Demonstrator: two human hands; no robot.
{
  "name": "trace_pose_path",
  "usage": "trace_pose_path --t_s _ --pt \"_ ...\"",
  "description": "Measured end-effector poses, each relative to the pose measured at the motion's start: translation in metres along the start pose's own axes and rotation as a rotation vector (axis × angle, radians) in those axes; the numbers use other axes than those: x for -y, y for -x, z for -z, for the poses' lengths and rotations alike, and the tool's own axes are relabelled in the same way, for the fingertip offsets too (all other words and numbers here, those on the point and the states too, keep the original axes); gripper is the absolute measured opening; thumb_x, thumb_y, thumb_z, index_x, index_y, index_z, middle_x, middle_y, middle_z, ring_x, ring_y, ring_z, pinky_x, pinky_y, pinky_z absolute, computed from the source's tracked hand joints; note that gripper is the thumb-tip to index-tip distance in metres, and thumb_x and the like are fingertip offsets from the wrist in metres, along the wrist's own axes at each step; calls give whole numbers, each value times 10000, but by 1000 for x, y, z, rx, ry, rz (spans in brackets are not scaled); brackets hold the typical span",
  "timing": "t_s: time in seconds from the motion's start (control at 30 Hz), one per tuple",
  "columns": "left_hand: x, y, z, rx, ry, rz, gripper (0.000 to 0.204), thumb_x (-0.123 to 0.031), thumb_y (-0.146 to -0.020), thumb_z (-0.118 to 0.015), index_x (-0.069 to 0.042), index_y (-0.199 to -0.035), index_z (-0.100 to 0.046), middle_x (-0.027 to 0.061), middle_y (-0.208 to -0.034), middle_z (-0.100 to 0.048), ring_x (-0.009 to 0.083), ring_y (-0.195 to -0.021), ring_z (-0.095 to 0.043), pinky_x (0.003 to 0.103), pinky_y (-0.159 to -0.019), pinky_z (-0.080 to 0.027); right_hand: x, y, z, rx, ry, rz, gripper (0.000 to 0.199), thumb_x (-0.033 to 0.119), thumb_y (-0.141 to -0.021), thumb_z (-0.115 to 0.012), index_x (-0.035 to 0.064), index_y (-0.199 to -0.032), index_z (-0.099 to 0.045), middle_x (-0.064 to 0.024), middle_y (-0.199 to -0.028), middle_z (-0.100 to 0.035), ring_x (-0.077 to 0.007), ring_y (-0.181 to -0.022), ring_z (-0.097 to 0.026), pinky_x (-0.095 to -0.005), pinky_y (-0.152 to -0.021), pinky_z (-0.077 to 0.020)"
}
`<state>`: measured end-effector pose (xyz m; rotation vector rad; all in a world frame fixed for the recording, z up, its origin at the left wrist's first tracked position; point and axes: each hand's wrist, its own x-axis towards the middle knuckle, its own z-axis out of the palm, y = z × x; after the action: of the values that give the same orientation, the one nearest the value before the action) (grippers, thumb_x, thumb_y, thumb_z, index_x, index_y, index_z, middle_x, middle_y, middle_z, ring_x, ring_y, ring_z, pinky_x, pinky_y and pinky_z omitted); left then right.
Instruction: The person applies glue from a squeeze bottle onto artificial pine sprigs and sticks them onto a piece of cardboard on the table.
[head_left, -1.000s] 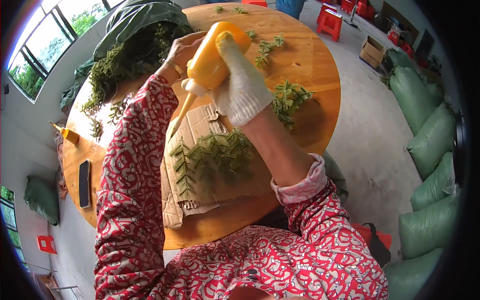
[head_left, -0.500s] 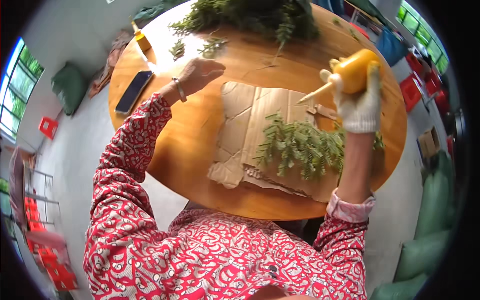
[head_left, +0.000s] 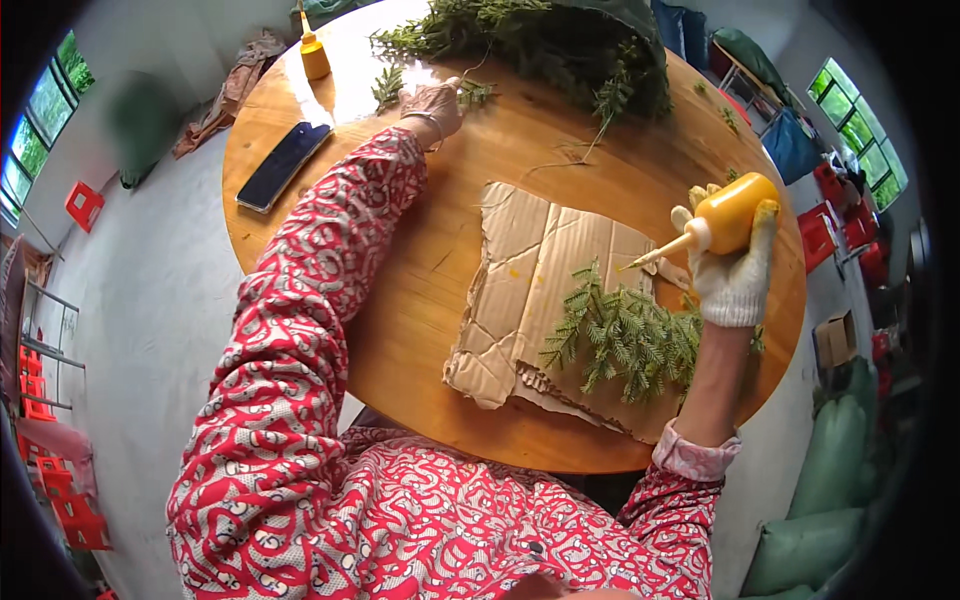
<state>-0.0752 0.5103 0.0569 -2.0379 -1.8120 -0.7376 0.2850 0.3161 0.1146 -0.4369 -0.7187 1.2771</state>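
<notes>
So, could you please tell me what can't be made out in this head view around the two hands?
- Left hand: its fingertips are buried in the green sprigs, so what they pinch is hidden.
- Right hand: a white glove covers it; the yellow squeeze bottle hides the palm.
- Bottle nozzle tip: too small to show any glue coming out.
- Heap of greenery: cut off by the top edge.
- Cardboard: its near right part lies under fronds.

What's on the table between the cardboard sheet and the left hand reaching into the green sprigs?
In the head view, only bare wooden table lies between the cardboard sheet and the left hand, crossed by one thin stray stem.
</notes>
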Motion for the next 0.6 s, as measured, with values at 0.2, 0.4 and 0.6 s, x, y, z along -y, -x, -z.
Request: trace_pose_path --t_s 0.2,0.4,0.6 --pt "2 8 10 67 -9 13 179 -231 -786 -566 -93 -852 -659 119 -877 -679 335 -804 -619 460 -803 -438 4 -3 0 -37 2 1 491 355 -817 -689 64 -1167 -505 -158 -1034 -596 -349 -918 -603 -542 -785 -525" --pt "8 62 49 95 32 -28 181 -258 -765 -576 -99 -806 -653 112 -793 -676 322 -720 -618 453 -724 -448 5 -4 19 3 -10 -63 530 346 -802 -706 62 -1200 -501 -189 -1092 -600 -372 -995 -600 -568 -845 -507" --pt "-7 144 77 -77 284 -139 228 -294 -760 -588 -79 -770 -664 78 -663 -651 287 -590 -594 378 -593 -456 -5 -11 41 -9 -17 -66 553 339 -795 -713 52 -1208 -482 -204 -1096 -592 -379 -993 -599 -571 -861 -502"
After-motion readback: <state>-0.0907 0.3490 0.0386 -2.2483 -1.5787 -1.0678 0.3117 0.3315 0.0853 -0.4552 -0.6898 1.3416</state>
